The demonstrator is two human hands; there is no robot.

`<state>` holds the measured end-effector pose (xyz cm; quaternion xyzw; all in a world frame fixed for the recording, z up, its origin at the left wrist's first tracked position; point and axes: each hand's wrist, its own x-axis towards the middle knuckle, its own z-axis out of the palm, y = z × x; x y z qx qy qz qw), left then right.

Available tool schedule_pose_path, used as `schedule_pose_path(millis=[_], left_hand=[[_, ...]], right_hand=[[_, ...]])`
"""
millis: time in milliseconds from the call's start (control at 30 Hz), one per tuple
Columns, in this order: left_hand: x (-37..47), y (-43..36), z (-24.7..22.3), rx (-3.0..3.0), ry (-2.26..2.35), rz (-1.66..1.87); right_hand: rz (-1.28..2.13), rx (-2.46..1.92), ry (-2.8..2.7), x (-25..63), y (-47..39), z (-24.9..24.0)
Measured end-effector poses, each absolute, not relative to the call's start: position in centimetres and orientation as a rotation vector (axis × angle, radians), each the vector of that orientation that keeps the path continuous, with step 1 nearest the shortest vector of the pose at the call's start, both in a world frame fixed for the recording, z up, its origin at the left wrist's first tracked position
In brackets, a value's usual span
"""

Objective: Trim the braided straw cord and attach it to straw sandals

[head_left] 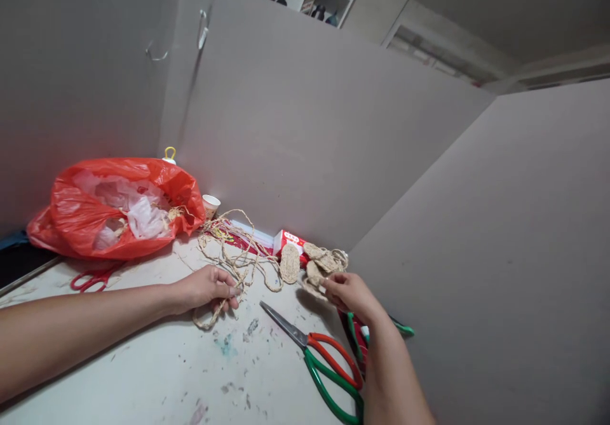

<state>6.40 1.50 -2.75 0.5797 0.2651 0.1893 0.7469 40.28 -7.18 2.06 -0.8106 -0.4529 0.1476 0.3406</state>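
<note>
My left hand (214, 290) pinches a braided straw cord (204, 324), one loop of which hangs below the fingers onto the table. More of the cord lies in a loose tangle (231, 247) just beyond that hand. Over at the right, my right hand (351, 295) is closed on a small woven straw piece (312, 287), partly covered by the fingers. Beside it, an oval woven straw sole (290, 263) leans near a red and white box (289, 241), and other woven pieces (326, 258) are heaped behind the hand. Large scissors (305, 342) with orange and green handles lie between my forearms.
A red plastic bag (67, 202) with whitish plastic and straw inside sits at the left. Red-handled scissors (90, 279) lie in front of it, and a paper cup (211, 205) stands behind the cord. Grey panels (286, 126) wall in the stained white table (157, 374).
</note>
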Motion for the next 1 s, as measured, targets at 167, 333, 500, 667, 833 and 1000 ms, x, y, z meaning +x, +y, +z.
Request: schedule_pose_path(millis=[167,333,500,667,833,1000], left_hand=[[6.3,1.4,-2.5,1.261,0.560,0.400],[6.4,1.3,-2.7,1.267,0.551,0.420],[6.4,1.1,-2.0,1.167,0.589,0.522],[6.4,1.2,-0.9,1.227,0.597,0.716],[6.4,1.2,-1.4,1.303,0.544,0.742],[6.4,1.6,-1.6,1.287,0.660,0.801]], right_hand=[[0.604,-1.894,-1.126,38.7,-7.2,2.6],[0.754,-1.631,-1.072,36.2,-6.2,2.5],[1.017,-1.446,-1.065,32.2,-5.1,2.0],[1.203,-1.393,-1.156,28.4,-5.2,2.5],[1.370,-1.278,-1.340,25.8,-5.7,2.5],[1.382,-1.310,-1.380,25.0,-5.8,2.8]])
